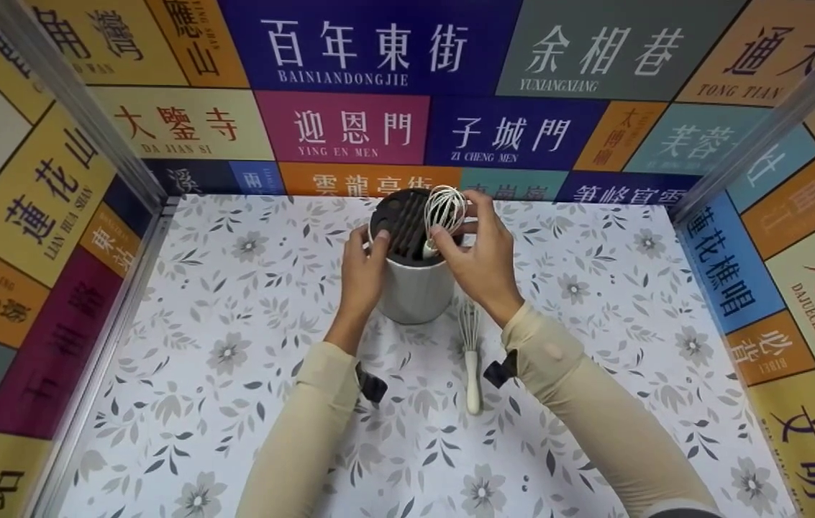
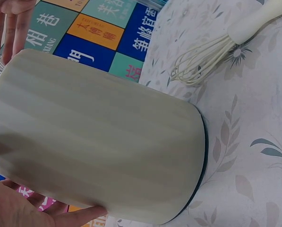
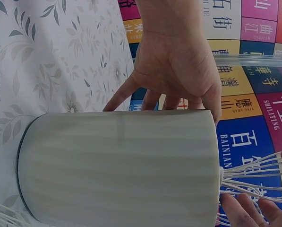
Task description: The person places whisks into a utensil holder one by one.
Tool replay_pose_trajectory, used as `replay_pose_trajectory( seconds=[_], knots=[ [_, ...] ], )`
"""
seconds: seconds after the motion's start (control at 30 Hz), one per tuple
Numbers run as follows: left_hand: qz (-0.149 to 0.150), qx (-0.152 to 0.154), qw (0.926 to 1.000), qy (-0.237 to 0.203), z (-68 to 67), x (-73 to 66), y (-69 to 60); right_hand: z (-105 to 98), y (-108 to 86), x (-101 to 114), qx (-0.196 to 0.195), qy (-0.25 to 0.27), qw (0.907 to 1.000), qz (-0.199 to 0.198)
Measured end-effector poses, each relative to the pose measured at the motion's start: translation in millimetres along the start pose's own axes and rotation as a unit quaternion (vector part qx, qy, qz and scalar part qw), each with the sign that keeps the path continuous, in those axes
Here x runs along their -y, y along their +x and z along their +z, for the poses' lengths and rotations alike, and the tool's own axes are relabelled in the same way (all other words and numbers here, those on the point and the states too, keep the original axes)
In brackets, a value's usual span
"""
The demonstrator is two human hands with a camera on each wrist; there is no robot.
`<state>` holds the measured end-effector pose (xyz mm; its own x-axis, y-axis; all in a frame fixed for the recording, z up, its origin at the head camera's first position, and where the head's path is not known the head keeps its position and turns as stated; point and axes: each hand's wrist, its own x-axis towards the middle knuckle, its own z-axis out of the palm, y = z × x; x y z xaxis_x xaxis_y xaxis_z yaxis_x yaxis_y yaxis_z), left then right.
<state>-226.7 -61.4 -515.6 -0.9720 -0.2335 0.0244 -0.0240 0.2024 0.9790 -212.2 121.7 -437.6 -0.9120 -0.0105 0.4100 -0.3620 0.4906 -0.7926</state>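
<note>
A pale ribbed utensil holder (image 1: 414, 296) stands upright on the table, with a dark slotted lid (image 1: 396, 208) in its top. My left hand (image 1: 362, 277) grips its left side, thumb over the rim; the left wrist view has those fingers along the wall. At the holder's right side a whisk (image 1: 444, 203) stands head up, its handle mostly hidden inside. My right hand (image 1: 485, 262) pinches that whisk around its wires, as the right wrist view also catches. A second whisk (image 1: 472, 381) with a cream handle lies on the table, nearer to me.
The table (image 1: 249, 432) wears a white cloth with grey leaves and flowers. Panels of colored signs (image 1: 349, 50) rise at the back and both sides. Metal posts (image 1: 101, 122) mark the rear corners.
</note>
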Motion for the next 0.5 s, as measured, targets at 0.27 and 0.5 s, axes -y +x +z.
replay_pose_trajectory(
  seconds=[0.27,0.5],
  knots=[
    [0.001,-0.011,0.9999,0.002,1.0,0.5,1.0,3.5,-2.5,-2.7,0.003,-0.014,0.9992,-0.038],
    [0.002,-0.007,1.0000,0.001,0.6,0.4,0.3,8.2,-8.5,-6.9,0.017,-0.030,0.9973,-0.064]
  ],
)
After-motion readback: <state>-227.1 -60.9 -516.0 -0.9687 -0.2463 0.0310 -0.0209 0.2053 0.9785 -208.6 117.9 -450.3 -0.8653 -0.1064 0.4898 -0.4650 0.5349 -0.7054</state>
